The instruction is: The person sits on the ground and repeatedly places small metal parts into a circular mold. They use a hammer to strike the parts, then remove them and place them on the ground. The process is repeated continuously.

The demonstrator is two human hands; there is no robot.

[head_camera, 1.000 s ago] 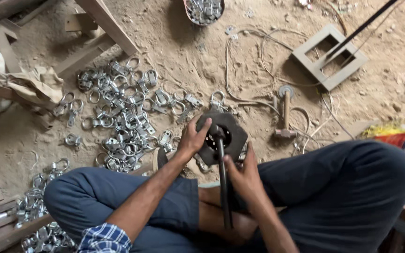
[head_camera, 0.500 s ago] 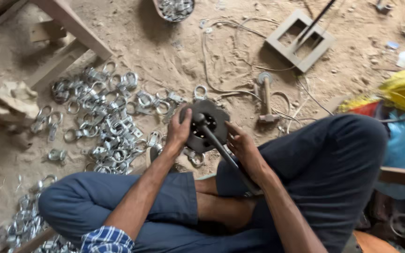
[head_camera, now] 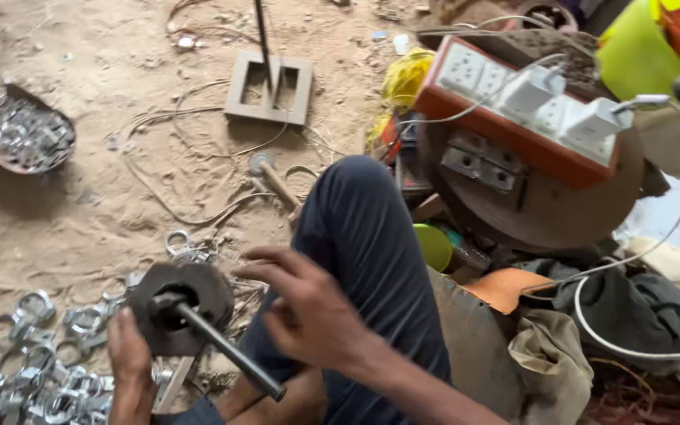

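The left hand (head_camera: 131, 358) presses flat, fingers spread, on the dark round die block (head_camera: 179, 303) on the sandy floor (head_camera: 80, 197). The right hand (head_camera: 308, 315) hovers half-curled, gripping nothing, at 3 o'clock from it, over the steel rod (head_camera: 226, 350). Metal clamp rings (head_camera: 33, 354) crowd 9 o'clock; the knee (head_camera: 364, 212) hems 3 o'clock

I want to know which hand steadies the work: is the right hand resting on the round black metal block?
No, the right hand hovers open beside the rod, while the left hand touches the round black block.
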